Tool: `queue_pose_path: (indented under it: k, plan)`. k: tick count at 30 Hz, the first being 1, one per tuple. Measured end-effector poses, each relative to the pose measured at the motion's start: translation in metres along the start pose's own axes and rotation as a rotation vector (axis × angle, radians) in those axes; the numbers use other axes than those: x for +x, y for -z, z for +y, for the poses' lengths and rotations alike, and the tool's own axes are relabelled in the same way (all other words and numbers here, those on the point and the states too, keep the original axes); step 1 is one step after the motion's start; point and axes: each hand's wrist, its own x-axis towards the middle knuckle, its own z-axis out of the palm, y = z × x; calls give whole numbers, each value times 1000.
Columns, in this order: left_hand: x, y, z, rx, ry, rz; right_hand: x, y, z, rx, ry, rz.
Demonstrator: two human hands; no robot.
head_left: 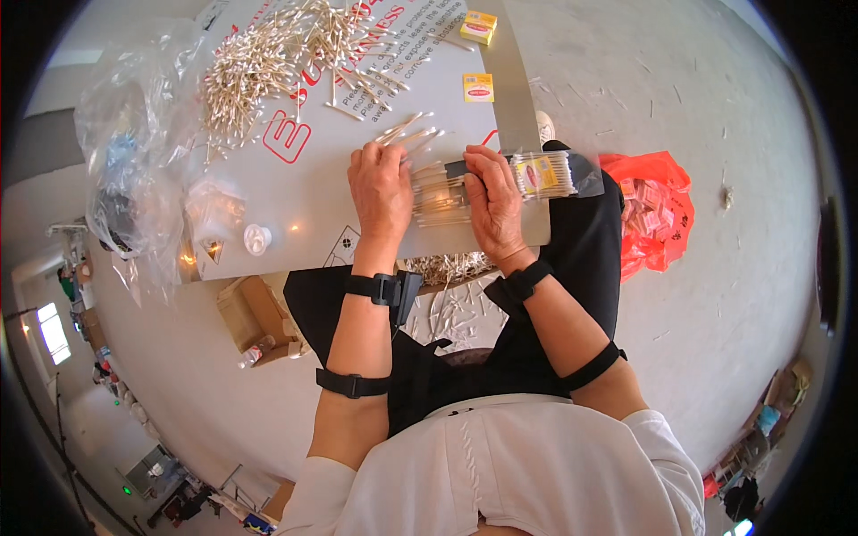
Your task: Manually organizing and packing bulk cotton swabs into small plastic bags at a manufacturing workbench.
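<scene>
My left hand is closed at the fingertips around a few cotton swabs, which fan out past the fingers. Just right of it, my right hand curls its fingers over a clear packet of cotton swabs with a yellow card in it. Between my hands lies a row of loose swabs, side by side next to a dark strip; my fingers partly cover both. Farther off, a big heap of cotton swabs spreads over the grey printed board.
Two small yellow cards or boxes lie at the board's right. A crumpled clear bag hangs over its left edge, near a small white cup-like piece. On the floor are a red bag of packets and an open carton.
</scene>
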Motion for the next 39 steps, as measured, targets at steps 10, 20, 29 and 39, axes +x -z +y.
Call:
queue_pose_path:
  k: [10, 20, 29, 39]
  plan:
    - [-32, 2, 1, -83, -74, -22, 3, 3, 1, 103, -12, 17]
    - [-47, 3, 22, 147, -107, -337, 3, -8, -3, 319, -162, -30]
    - [-63, -3, 10, -353, -10, -25, -9, -12, -11, 293, -163, 57]
    - [-48, -12, 33, -944, 254, 120, -7, -22, -9, 240, -136, 35]
